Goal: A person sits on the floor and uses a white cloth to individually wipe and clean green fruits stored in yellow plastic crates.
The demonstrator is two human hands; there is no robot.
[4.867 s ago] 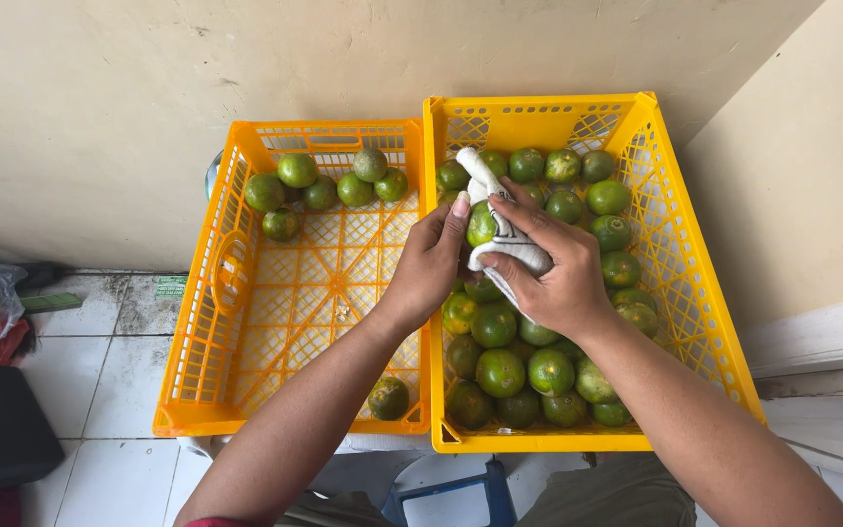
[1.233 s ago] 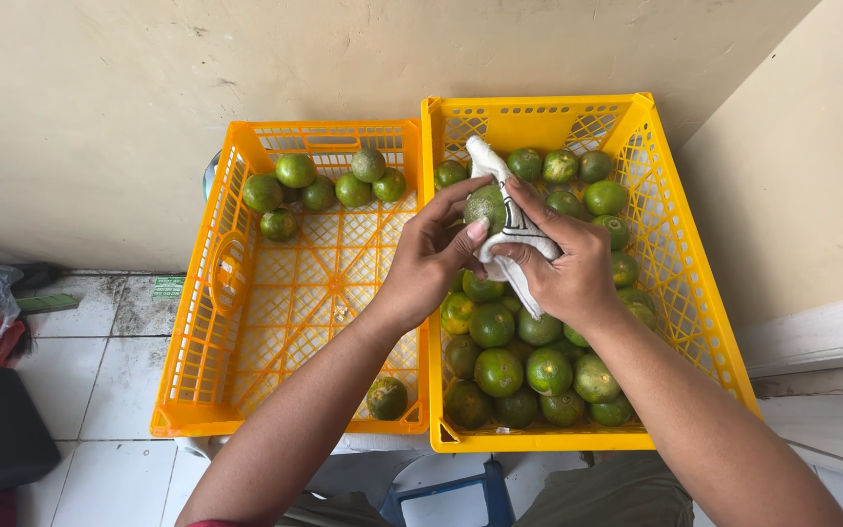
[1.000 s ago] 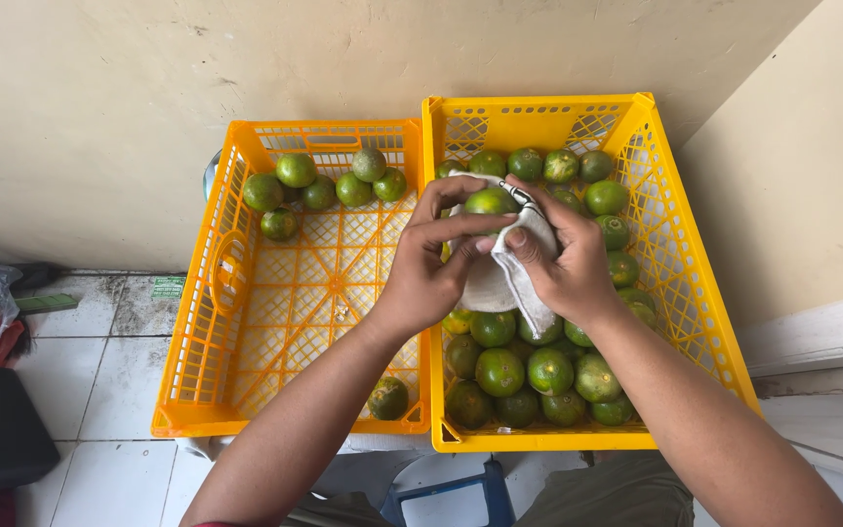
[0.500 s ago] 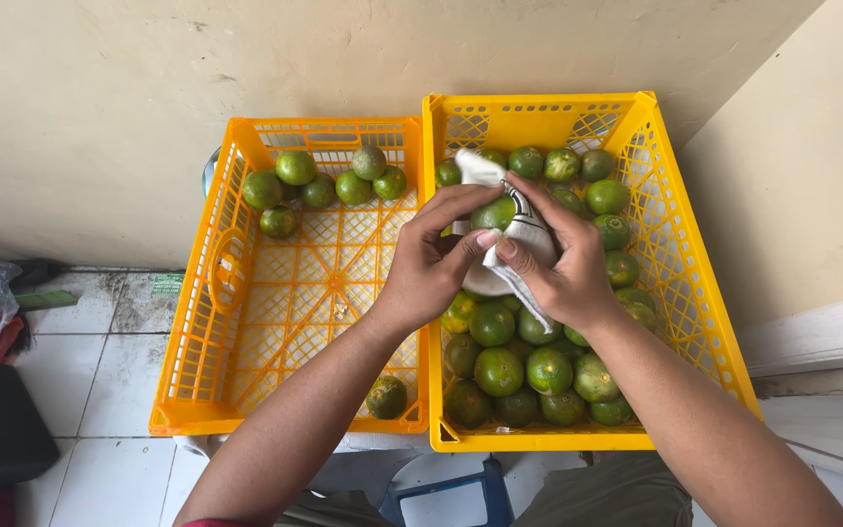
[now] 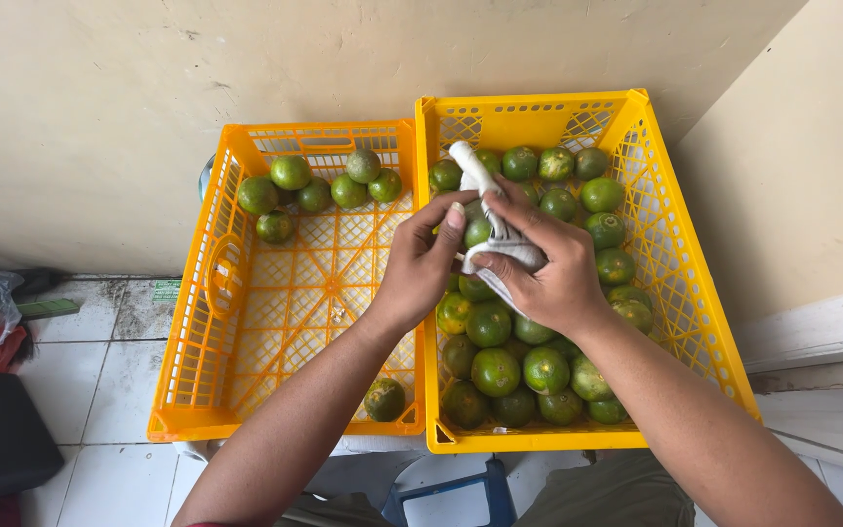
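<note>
While both hands meet above the right-hand crate, the scene reads as follows.

Left hand: the left hand [image 5: 420, 263] is curled around a green round citrus fruit [image 5: 477, 231], fingers bent and thumb reaching up to the fruit's top; only a sliver of the fruit shows between the two hands.
Right hand: the right hand [image 5: 548, 268] is closed on a crumpled white-grey cloth [image 5: 500, 239], pressing it against the same fruit; one end of the cloth sticks up past the fingers toward the far wall of the crate.
Fruit held: it sits between the palms, lifted above the pile, over the near-left part of the right crate.
Right crate: a yellow plastic lattice crate [image 5: 680, 283], well filled with green citrus fruits [image 5: 496, 371], some tinged yellow.
Left crate: a matching yellow plastic lattice crate [image 5: 197, 322], touching the right one side by side; a small cluster of green fruits [image 5: 319, 185] lies along its far end and a single dull green fruit [image 5: 383, 398] rests in its near right corner.
Surroundings: a cream plastered wall [image 5: 100, 117] stands behind the crates, and pale floor tiles [image 5: 100, 381] lie to the left.
</note>
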